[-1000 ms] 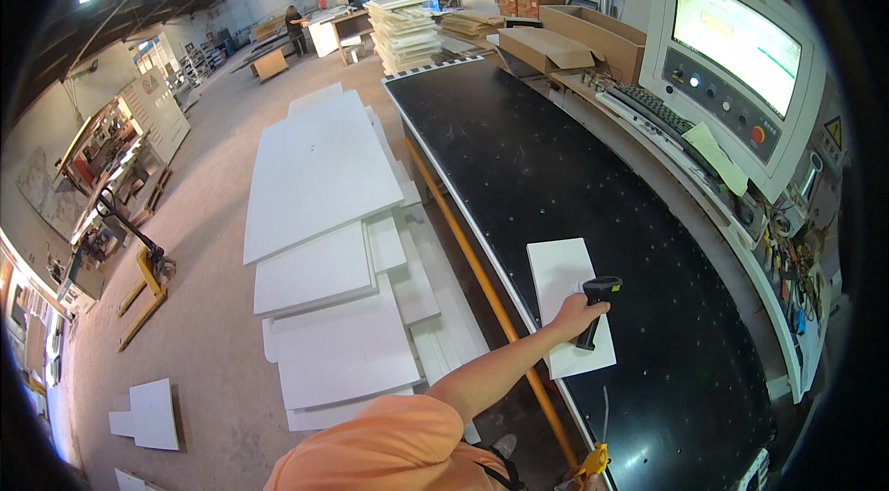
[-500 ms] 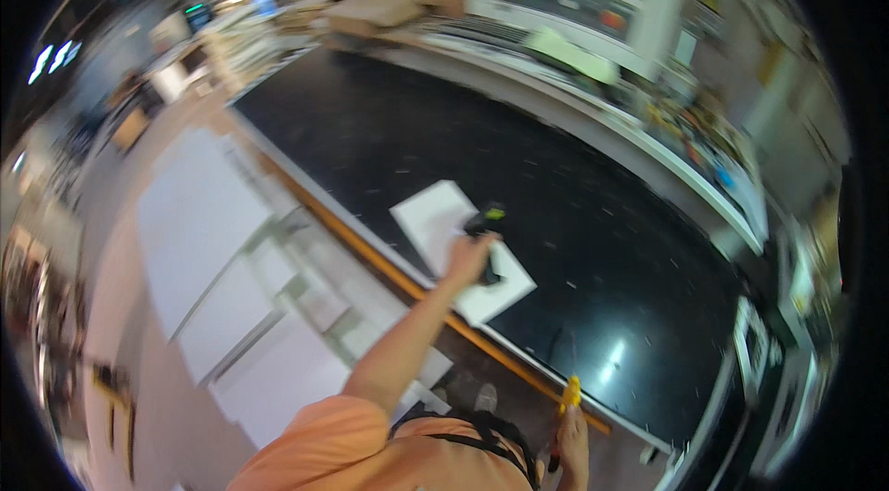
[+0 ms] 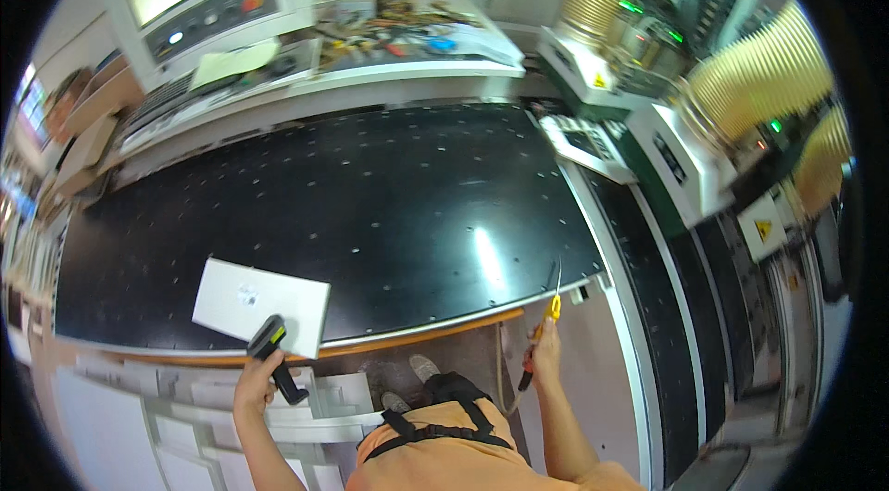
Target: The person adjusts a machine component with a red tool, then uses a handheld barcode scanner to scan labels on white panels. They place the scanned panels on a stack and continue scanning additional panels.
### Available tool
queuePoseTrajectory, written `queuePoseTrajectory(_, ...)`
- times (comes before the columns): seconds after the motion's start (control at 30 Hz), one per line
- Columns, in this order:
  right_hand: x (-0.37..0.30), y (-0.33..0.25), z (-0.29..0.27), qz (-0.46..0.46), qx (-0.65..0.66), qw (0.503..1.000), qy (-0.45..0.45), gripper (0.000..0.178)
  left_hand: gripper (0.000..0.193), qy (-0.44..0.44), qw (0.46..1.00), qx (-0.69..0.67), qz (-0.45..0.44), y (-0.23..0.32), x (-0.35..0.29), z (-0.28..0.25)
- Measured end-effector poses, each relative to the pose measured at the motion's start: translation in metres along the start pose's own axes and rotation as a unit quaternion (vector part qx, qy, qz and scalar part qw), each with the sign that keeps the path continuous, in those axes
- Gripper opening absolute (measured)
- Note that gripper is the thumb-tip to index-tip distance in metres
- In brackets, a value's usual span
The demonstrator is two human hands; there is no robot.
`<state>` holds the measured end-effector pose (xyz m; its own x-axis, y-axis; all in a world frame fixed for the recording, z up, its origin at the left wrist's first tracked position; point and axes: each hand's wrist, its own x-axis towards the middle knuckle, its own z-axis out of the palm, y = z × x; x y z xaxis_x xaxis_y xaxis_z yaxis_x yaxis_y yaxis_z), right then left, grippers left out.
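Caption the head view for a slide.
Left hand holds a barcode scanner near a white panel; right hand a yellow air blow gun.

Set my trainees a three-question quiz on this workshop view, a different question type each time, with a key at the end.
1. Multiple choice: What does the left hand hold?
A) a hammer
B) a black pistol-grip scanner
C) a paintbrush

2. True or false: On the black table, the white panel lies nearer the left hand than the right hand.

3. Fill in the blank: The right hand holds a tool with a thin rod at its tip and, just behind the rod, a ______ coloured part.

Key: 1. B; 2. true; 3. yellow.
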<state>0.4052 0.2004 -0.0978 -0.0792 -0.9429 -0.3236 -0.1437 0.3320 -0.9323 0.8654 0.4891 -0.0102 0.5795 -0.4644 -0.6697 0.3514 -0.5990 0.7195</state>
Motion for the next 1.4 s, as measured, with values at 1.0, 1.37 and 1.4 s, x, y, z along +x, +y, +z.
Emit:
queuePoseTrajectory(1.0,-0.080,-0.049,0.047,-0.054,-0.204,0.904,-0.371,0.051,0.053,-0.106,0.992,-0.069,0.020,0.009,0.021,0.030)
queuePoseTrajectory(1.37,0.001,-0.011,-0.014,-0.061,0.130,0.986,0.083,0.043,0.043,0.090,0.916,-0.316,0.230,-0.021,0.063,0.044)
queuePoseTrajectory(1.4,-0.003,-0.012,-0.019,-0.057,0.157,0.981,0.101,0.042,0.043,0.081,0.901,-0.325,0.276,-0.013,0.075,0.040)
